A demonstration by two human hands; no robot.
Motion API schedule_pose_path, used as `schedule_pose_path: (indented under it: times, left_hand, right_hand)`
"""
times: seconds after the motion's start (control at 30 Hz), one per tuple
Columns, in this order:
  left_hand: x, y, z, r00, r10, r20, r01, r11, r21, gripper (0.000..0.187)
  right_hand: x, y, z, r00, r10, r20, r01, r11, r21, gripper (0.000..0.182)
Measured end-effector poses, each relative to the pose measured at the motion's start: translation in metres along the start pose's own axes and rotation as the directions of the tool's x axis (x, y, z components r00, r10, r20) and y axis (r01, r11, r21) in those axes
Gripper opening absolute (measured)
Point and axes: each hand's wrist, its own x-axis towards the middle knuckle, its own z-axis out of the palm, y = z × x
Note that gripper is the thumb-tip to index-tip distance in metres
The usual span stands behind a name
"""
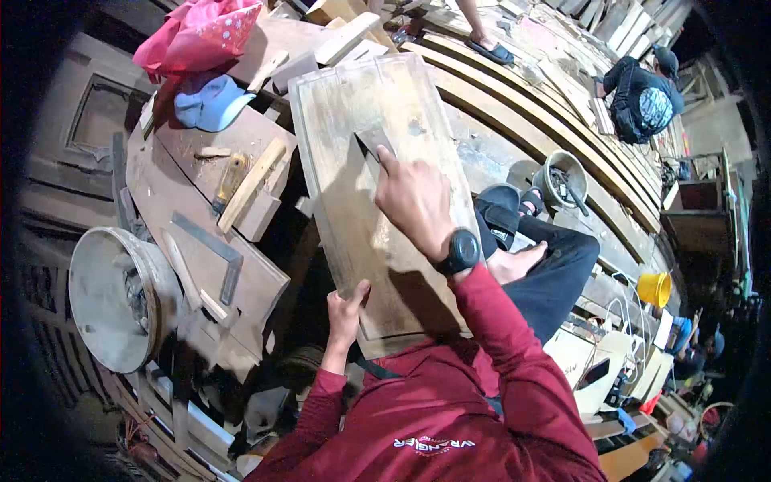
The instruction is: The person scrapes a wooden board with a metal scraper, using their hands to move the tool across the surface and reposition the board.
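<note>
A wooden panel [418, 277] with a raised, bevelled border lies across my lap, its far end pointing away from me. My left hand [345, 312] grips the panel's near left edge, thumb on top and fingers hidden underneath. Over the upper middle of the board is my right hand [416, 197], a dark watch on its wrist. Its fingers are closed on a thin, flat scraper [373, 141], with the index finger pressing along it against the wood. Pale patches mark the panel's surface, and my arm's shadow falls across it.
To the left, a workbench holds a metal square [215, 253], a yellow-handled tool [233, 178], wood strips and a blue cap [212, 103]. A white bucket [108, 297] stands beside it. On the right are a tool bucket [560, 178], long planks and a crouching person [642, 92].
</note>
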Motion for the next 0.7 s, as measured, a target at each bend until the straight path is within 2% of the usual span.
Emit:
schedule_pose_path:
  times: [0.03,0.13,0.17,0.23,0.27,0.3,0.33,0.4,0.43,0.47,0.5,0.53,0.63,0.7]
  left_hand:
    - [0.000,-0.008,-0.003,0.999,0.037,-0.021,-0.037,0.999,0.022,0.043]
    - [-0.004,-0.011,-0.012,0.997,-0.040,0.059,0.039,0.999,0.009,0.044]
    - [-0.007,-0.008,-0.006,0.998,-0.040,-0.050,0.045,0.994,0.096,0.044]
    - [-0.007,-0.010,-0.004,0.998,0.021,-0.056,-0.013,0.989,0.150,0.043]
    - [-0.006,-0.012,-0.006,0.997,0.057,-0.052,-0.047,0.982,0.183,0.042]
    - [-0.003,-0.018,-0.016,0.998,-0.054,0.018,0.051,0.988,0.148,0.038]
    - [-0.003,-0.017,-0.017,0.998,-0.060,0.019,0.056,0.983,0.176,0.036]
    - [-0.007,0.003,-0.002,0.999,0.036,-0.008,-0.035,0.988,0.152,0.037]
    - [-0.004,0.000,-0.006,1.000,-0.022,0.001,0.021,0.989,0.145,0.037]
    - [-0.005,-0.002,-0.008,1.000,-0.001,-0.002,0.001,0.980,0.197,0.036]
    - [-0.006,0.000,-0.009,1.000,0.020,-0.005,-0.018,0.968,0.249,0.035]
    - [-0.003,0.000,-0.010,0.999,-0.053,0.010,0.050,0.982,0.182,0.035]
    - [-0.008,-0.003,-0.006,0.998,0.040,-0.055,-0.032,0.990,0.137,0.034]
    - [-0.003,-0.018,-0.019,0.999,-0.029,0.017,0.027,0.990,0.139,0.034]
  right_hand:
    - [-0.015,0.002,0.007,0.999,0.032,-0.006,-0.032,0.999,-0.031,0.037]
    - [-0.052,0.001,0.013,0.997,0.029,0.076,-0.023,0.997,-0.079,0.048]
    - [-0.054,-0.001,0.015,0.993,0.055,0.105,-0.046,0.995,-0.091,0.046]
    - [-0.038,-0.009,0.019,0.988,0.096,0.117,-0.083,0.990,-0.113,0.041]
    - [-0.022,-0.009,0.027,0.998,0.042,0.043,-0.038,0.996,-0.084,0.038]
    - [0.001,-0.005,0.043,1.000,-0.002,-0.030,0.000,0.998,-0.056,0.036]
    - [0.026,-0.003,0.053,0.993,-0.045,-0.106,0.042,0.999,-0.033,0.034]
    - [0.084,-0.010,0.059,0.989,-0.042,-0.143,0.042,0.999,-0.001,0.028]
    - [0.100,-0.016,0.055,0.987,-0.037,-0.156,0.040,0.999,0.016,0.026]
    - [0.107,-0.019,0.050,0.989,-0.041,-0.142,0.042,0.999,0.003,0.020]
    - [0.104,-0.020,0.048,0.985,-0.041,-0.168,0.045,0.999,0.020,0.021]
    - [0.096,-0.020,0.048,0.981,-0.040,-0.188,0.047,0.998,0.033,0.023]
    - [0.042,-0.015,0.038,0.995,0.078,-0.070,-0.077,0.997,0.020,0.036]
    - [0.011,-0.022,0.028,0.989,0.149,0.006,-0.147,0.985,-0.087,0.036]
